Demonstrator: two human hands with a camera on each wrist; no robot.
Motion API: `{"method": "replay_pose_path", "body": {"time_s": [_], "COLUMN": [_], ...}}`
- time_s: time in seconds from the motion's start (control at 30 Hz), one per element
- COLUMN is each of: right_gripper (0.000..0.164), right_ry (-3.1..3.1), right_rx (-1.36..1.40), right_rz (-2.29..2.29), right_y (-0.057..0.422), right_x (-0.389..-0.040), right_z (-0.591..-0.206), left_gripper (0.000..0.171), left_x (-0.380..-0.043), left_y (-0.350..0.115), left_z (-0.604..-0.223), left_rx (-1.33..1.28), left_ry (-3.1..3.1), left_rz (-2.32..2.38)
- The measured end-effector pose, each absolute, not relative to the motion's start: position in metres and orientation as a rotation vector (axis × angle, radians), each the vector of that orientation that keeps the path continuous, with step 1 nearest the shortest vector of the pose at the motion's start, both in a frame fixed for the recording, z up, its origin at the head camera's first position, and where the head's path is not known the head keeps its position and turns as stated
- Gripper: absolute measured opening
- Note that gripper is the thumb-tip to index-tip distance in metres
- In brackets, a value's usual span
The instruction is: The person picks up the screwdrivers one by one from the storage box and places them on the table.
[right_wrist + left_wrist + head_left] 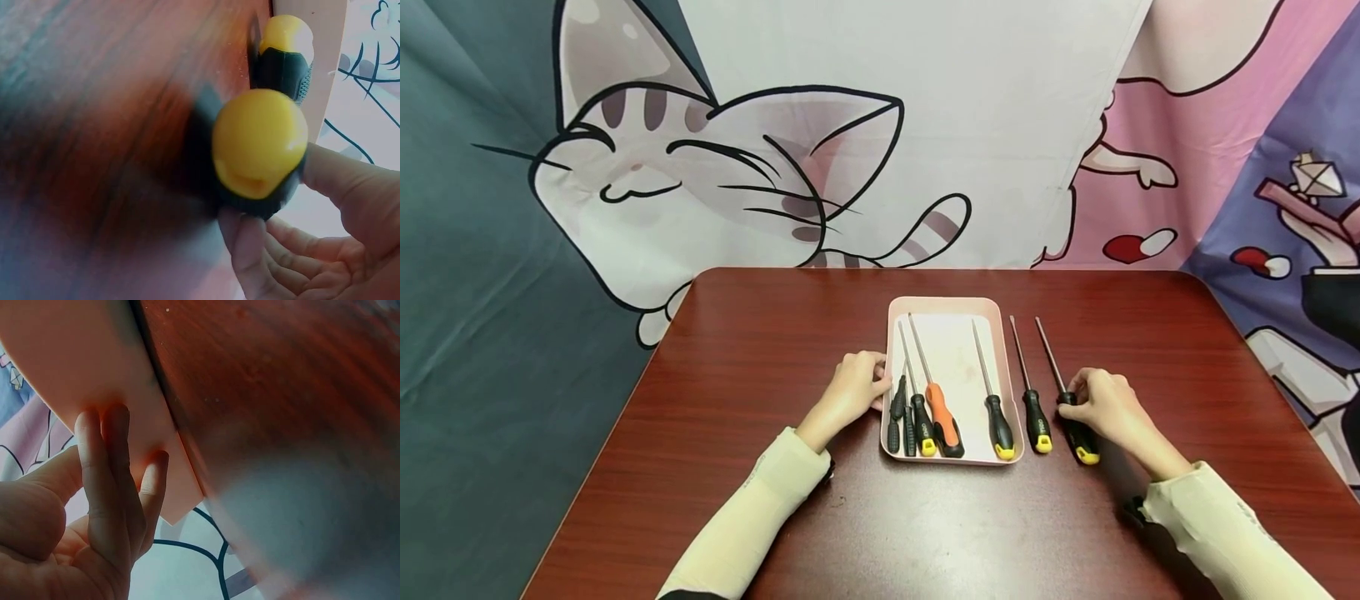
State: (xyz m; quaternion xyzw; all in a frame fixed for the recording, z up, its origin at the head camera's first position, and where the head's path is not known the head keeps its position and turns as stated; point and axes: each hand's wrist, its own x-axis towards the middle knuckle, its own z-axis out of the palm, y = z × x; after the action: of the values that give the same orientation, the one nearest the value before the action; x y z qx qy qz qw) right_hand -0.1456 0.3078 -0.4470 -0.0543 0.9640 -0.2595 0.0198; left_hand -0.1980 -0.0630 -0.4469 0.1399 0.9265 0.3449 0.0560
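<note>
In the head view, my left hand (853,379) holds the left side of a shallow pink tray (951,305). The left wrist view shows its fingers (94,462) against the tray's outer wall; the thumb tip is hidden. My right hand (1108,408) grips the black handle of the rightmost screwdriver (1051,358), which has a yellow end. The right wrist view looks onto that yellow end (259,144), thumb on one side and fingers on the other. Another black-and-yellow screwdriver (1034,421) lies between it and the tray.
Inside the tray are an orange-handled screwdriver (942,412), a black-and-yellow one (998,425) on the right, and several dark-handled ones (922,425) on the left. The brown table (775,325) ends at a cartoon-printed cloth (1000,125).
</note>
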Motion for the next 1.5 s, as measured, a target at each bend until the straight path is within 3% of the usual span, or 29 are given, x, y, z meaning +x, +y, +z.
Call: {"method": "replay_pose_path", "body": {"time_s": [0.53,0.93,1.5], "right_gripper": [0.034,0.034,0.028], "right_ry": [2.993,2.978,3.001], "right_rx": [-0.227,-0.197,-0.268], "right_rz": [-0.664,-0.575,-0.607], "right_y": [0.306,0.298,0.253], "right_x": [-0.147,-0.152,-0.175], "right_z": [-0.439,-0.411,-0.376], "left_gripper": [0.035,0.036,0.037], "left_x": [-0.198,-0.198,-0.197], "left_y": [-0.064,-0.063,-0.064], "left_z": [-0.447,-0.446,-0.445], "left_rx": [0.432,0.430,0.403], "left_ry": [2.810,2.814,2.771], "left_rz": [1.049,1.036,1.075]}}
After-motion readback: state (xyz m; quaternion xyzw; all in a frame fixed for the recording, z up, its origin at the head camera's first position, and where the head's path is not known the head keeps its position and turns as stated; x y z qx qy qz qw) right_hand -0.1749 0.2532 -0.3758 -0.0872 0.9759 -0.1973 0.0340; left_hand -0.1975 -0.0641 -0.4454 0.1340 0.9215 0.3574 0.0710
